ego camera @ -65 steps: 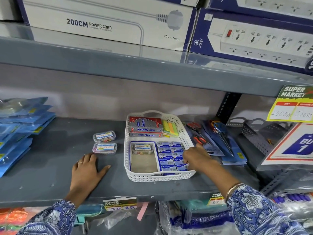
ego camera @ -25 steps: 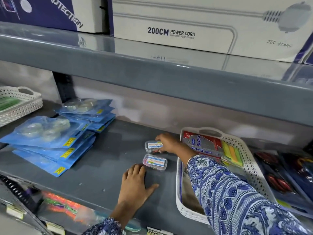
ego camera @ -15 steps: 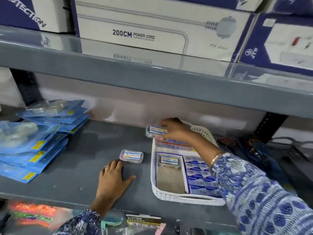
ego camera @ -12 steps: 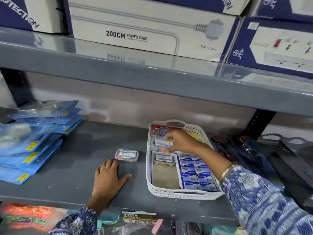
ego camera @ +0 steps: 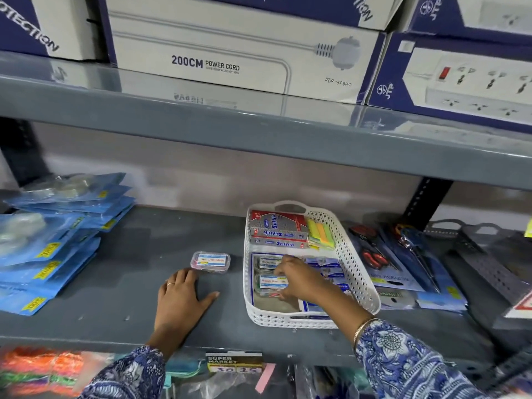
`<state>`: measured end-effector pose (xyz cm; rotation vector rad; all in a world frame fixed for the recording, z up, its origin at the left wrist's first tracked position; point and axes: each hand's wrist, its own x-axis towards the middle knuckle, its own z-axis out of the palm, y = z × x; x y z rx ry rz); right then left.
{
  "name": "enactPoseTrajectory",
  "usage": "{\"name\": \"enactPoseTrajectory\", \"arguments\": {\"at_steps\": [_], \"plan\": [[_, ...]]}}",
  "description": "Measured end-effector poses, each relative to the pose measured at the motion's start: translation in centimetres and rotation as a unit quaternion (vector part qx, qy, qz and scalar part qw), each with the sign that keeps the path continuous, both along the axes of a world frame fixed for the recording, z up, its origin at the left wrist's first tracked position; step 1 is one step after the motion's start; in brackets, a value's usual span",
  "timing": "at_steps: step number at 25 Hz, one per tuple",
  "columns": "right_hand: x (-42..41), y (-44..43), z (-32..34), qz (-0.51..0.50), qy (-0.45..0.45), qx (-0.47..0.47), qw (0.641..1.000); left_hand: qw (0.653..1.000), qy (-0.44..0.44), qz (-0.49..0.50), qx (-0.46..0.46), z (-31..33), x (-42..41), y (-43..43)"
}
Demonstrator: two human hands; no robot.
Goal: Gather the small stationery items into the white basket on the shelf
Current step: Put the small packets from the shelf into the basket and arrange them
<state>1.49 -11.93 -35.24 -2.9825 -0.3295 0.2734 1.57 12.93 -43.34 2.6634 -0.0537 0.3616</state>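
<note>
The white basket (ego camera: 357, 272) stands on the grey shelf (ego camera: 121, 283), right of middle. My right hand (ego camera: 299, 280) is inside it, fingers closed on a small clear box with a blue-and-white label (ego camera: 269, 282), low over the basket floor. A second such box (ego camera: 267, 262) lies just behind it. Red Softek boxes (ego camera: 277, 226), sticky notes (ego camera: 321, 234) and small blue packets (ego camera: 328, 264) fill the rest. One more clear box (ego camera: 211, 262) sits on the shelf left of the basket. My left hand (ego camera: 181, 303) rests flat just in front of it.
Blue blister packs (ego camera: 51, 243) are stacked at the left. Carded scissors (ego camera: 397, 254) lie right of the basket, with grey baskets (ego camera: 489, 254) beyond. The upper shelf (ego camera: 259, 133) with power cord boxes (ego camera: 236, 59) hangs low overhead. Price tags and bagged goods hang below the shelf edge.
My right hand crossed to the two boxes left of the basket, lifted the far one and carried it into the basket. My left hand stayed flat on the shelf.
</note>
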Motion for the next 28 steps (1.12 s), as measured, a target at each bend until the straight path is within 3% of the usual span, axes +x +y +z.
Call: {"name": "enactPoseTrajectory", "arguments": {"at_steps": [10,14,20,26,28], "plan": [[-0.3,0.5,0.0,-0.021,-0.013,-0.028,0.999,1.0,0.011,-0.001,0.004,-0.1,0.0,0.1],[-0.9,0.0,0.3,-0.034,-0.023,0.012,0.999,1.0,0.012,-0.004,-0.005,0.2,-0.3,0.0],[-2.3,-2.5,1.5,-0.072,-0.079,0.096,0.99,0.992,-0.003,-0.029,-0.12,2.2,1.4,0.0],[-3.3,-6.3,2.7,-0.142,-0.14,0.072,0.977,0.984,0.102,-0.107,0.101,3.7,6.0,-0.5],[-4.3,-8.0,2.3,-0.182,-0.133,0.056,0.973,0.982,0.112,-0.107,0.104,3.3,6.0,-0.2]]}}
